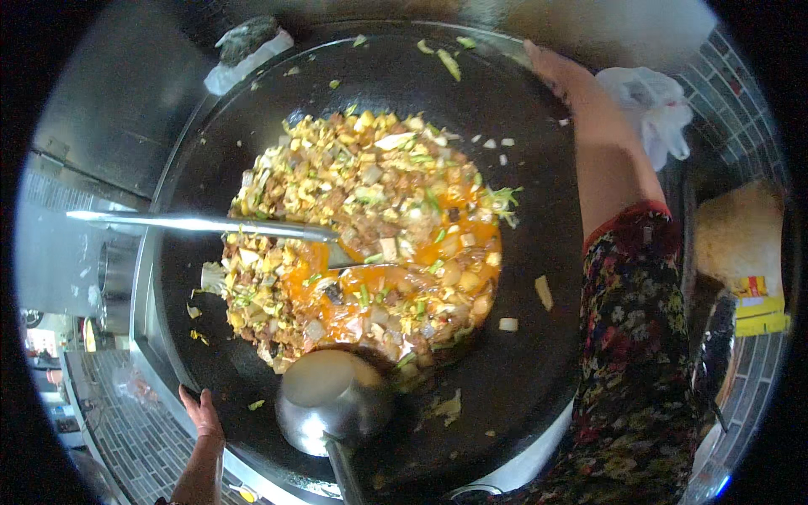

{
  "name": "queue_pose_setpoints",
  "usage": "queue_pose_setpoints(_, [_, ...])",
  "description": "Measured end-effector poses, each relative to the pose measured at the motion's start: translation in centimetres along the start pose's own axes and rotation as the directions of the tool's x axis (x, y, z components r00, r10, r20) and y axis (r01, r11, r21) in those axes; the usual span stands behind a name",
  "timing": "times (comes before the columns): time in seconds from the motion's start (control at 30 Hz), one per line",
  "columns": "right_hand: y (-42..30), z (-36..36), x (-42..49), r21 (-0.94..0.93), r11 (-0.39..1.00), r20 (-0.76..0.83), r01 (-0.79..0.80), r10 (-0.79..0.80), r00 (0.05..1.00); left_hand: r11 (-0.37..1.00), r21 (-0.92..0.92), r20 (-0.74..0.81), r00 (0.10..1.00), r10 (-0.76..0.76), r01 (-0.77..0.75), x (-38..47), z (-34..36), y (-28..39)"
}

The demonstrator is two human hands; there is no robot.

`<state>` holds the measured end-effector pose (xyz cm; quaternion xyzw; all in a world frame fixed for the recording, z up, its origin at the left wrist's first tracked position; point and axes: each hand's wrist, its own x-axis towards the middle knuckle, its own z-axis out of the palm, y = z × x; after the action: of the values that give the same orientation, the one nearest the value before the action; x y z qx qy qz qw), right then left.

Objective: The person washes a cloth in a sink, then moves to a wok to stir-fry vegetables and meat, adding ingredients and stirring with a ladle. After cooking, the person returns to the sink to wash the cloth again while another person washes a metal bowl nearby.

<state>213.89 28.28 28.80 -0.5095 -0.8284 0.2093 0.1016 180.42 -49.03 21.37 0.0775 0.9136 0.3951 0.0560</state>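
Observation:
A large dark wok fills the middle of the view. Diced food is heaped in it, with egg, meat, green vegetable pieces and orange oily liquid. At the lower left, my left hand grips the wok's rim. My right hand is at the rim on the upper right, its fingers partly hidden beyond the edge. A long-handled metal spatula rests with its blade in the food and its handle across the left rim. Near the bottom, a metal ladle lies bowl-down against the food, its handle pointing towards me.
A white plastic bag is beyond my right forearm. On the upper left rim sits a dark scouring pad or cloth with white material. A metal pot stands at left, near tiled floor. A yellow packet is at far right.

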Motion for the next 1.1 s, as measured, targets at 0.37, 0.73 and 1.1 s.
queue_pose_setpoints(0.37, [6.9,0.7,-3.3,-0.258,0.964,-0.037,0.069,-0.081,0.996,0.999,0.019,-0.006,1.000,-0.027,0.027,-0.4,0.4,1.2])
queue_pose_setpoints(0.73, [11.5,-1.4,-18.2,-0.021,0.999,0.095,0.036,-0.033,0.995,0.991,0.121,0.037,0.998,0.048,-0.053,0.4,1.6,2.5])
queue_pose_setpoints(1.1, [8.1,-3.4,-30.8,-0.145,0.924,0.643,-0.354,0.360,0.676,0.970,0.185,0.058,0.987,0.148,-0.156,-1.2,1.4,4.4])
